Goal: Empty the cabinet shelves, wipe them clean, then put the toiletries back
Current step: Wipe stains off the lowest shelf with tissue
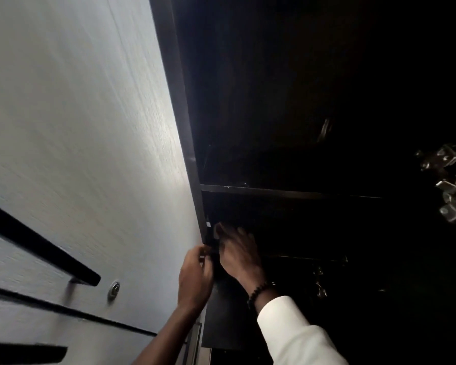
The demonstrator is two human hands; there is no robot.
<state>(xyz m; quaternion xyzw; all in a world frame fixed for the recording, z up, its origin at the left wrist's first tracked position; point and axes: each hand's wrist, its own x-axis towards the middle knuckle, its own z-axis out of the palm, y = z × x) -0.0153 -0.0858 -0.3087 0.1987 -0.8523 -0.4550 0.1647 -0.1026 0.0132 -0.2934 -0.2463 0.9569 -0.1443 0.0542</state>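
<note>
Hands first: right hand (236,248), fingers spread flat, reaches into the dark cabinet (287,101) under a shelf (274,192); left hand (195,275) curls at the frame edge, can't tell what it holds. No toiletries or readable labels visible.

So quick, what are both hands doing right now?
Left hand: fingers curled at the cabinet's front edge; what it grips cannot be told.
Right hand: inside the dark cabinet, fingers extended, apparently open.
</note>
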